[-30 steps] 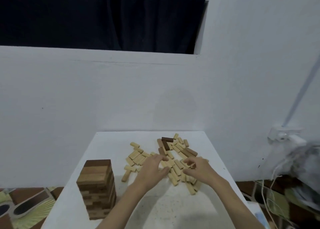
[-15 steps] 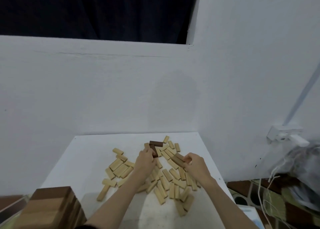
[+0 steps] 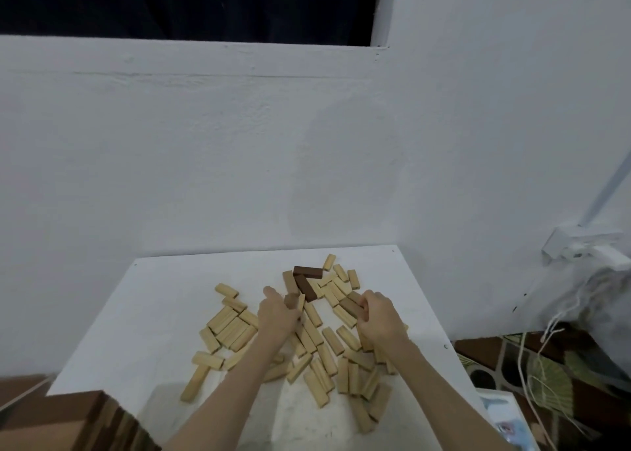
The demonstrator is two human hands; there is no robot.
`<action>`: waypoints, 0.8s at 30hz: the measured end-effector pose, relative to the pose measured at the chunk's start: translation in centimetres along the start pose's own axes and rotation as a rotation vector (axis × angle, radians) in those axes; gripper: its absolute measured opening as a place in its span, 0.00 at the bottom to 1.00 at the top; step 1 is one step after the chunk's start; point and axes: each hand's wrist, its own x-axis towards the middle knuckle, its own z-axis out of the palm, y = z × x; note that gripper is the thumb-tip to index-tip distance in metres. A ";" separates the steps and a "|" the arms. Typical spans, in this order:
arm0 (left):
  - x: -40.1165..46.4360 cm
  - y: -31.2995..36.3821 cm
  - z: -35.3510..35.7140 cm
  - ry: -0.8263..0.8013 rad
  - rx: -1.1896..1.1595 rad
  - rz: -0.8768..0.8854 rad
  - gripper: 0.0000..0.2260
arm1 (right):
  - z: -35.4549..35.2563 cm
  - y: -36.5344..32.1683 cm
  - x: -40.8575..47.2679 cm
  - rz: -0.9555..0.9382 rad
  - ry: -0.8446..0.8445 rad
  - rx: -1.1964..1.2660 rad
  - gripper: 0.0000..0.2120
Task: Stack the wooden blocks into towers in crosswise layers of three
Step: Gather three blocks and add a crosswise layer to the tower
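Several loose pale wooden blocks lie scattered over the white table. Two dark brown blocks lie at the far side of the pile. My left hand grips a mid-brown block in the middle of the pile. My right hand grips another mid-brown block to the right of it. A built tower of brown blocks stands at the near left corner, cut off by the frame edge.
A white wall rises right behind the table. To the right, off the table, are a white wall socket, hanging cords and a patterned floor.
Both hands have reached further into the pile and each has closed on a brown block. The view has shifted, so the tower now sits at the bottom left corner.
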 end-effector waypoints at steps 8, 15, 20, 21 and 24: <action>-3.3 -0.9 -1.2 0.044 -0.304 0.010 0.22 | -0.4 -1.3 0.6 0.050 -0.098 0.074 0.17; -4.3 -2.4 -1.7 0.092 -0.298 0.079 0.04 | -1.1 -2.5 -0.1 0.069 -0.137 0.117 0.24; -4.9 -2.6 -1.8 0.070 -0.405 0.079 0.01 | -2.5 -2.8 0.2 0.110 -0.143 0.307 0.29; -5.1 -2.6 -1.8 0.057 -0.430 0.080 0.01 | -2.8 -2.8 0.4 0.123 -0.138 0.336 0.30; -5.5 -2.8 -1.6 0.021 -0.499 0.061 0.05 | -3.8 -2.7 1.4 0.212 -0.135 0.403 0.30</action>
